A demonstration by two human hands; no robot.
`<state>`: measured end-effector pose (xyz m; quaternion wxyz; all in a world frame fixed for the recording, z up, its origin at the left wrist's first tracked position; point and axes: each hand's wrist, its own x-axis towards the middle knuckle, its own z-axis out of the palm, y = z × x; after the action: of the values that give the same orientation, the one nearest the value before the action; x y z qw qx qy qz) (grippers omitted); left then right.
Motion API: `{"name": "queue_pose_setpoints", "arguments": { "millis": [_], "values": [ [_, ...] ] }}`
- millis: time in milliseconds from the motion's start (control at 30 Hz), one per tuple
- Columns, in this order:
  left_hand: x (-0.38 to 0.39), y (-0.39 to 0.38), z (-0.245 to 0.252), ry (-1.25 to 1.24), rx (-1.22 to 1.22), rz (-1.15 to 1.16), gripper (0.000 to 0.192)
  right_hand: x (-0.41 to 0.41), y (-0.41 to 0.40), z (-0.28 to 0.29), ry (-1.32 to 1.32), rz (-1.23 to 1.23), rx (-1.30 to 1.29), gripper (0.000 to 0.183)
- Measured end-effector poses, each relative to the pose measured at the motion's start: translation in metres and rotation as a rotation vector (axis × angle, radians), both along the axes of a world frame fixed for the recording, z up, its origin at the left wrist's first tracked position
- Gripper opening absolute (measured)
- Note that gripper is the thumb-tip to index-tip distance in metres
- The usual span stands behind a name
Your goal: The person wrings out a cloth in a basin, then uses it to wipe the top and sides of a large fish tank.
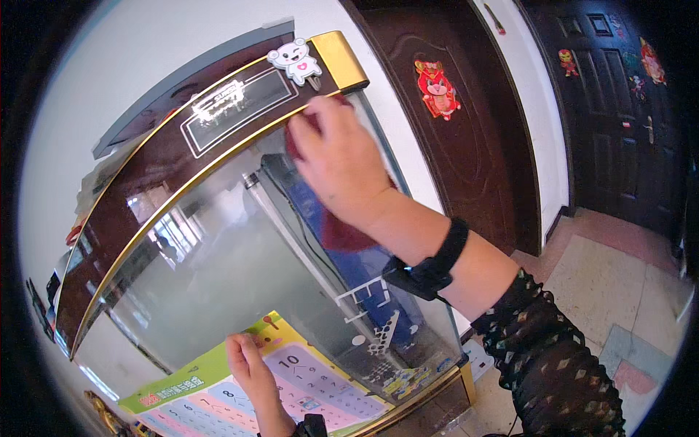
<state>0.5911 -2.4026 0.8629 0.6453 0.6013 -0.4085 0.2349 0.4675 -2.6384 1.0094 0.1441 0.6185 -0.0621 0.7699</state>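
Observation:
My right hand (344,158) grips a dark red cloth (347,232) against the upper right corner of a glass aquarium (229,262), just below its gold-edged brown top. Part of the cloth hangs down below the palm. Lower down, my left hand (250,360) is at the upper edge of a colourful number chart (327,377) that lies over the front glass. Its fingers are curled, and whether they pinch the chart is hidden. Behind the glass stand a pale tube (295,240) and a dark cable.
A white bear figure (297,61) sits on the aquarium's top front. Beside the tank are a brown door (469,164) with a red sticker and a darker door (606,104). Floor tiles (590,273) lie to the right. A white wall (180,33) rises behind.

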Motion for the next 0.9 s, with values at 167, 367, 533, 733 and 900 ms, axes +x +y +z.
{"name": "queue_pose_setpoints", "arguments": {
  "millis": [167,367,533,733,900],
  "values": [
    [0.004,0.006,-0.009,-0.014,-0.032,-0.023,0.017,-0.036,-0.041,0.005,0.061,-0.059,-0.156,0.028],
    [0.001,0.005,-0.006,-0.002,-0.02,-0.024,0.016,-0.015,-0.014,-0.002,-0.042,-0.027,0.126,0.029],
    [0.007,0.007,-0.01,-0.025,-0.001,-0.084,0.016,-0.016,-0.03,0.004,0.003,0.06,-0.026,0.019],
    [0.006,0.005,-0.008,-0.093,0.047,-0.057,0.015,-0.016,-0.021,0.0,-0.073,0.028,0.113,0.02],
    [0.011,0.004,-0.014,-0.061,0.005,-0.12,0.012,-0.007,-0.012,0.011,0.023,-0.011,-0.122,0.013]
  ]
}}
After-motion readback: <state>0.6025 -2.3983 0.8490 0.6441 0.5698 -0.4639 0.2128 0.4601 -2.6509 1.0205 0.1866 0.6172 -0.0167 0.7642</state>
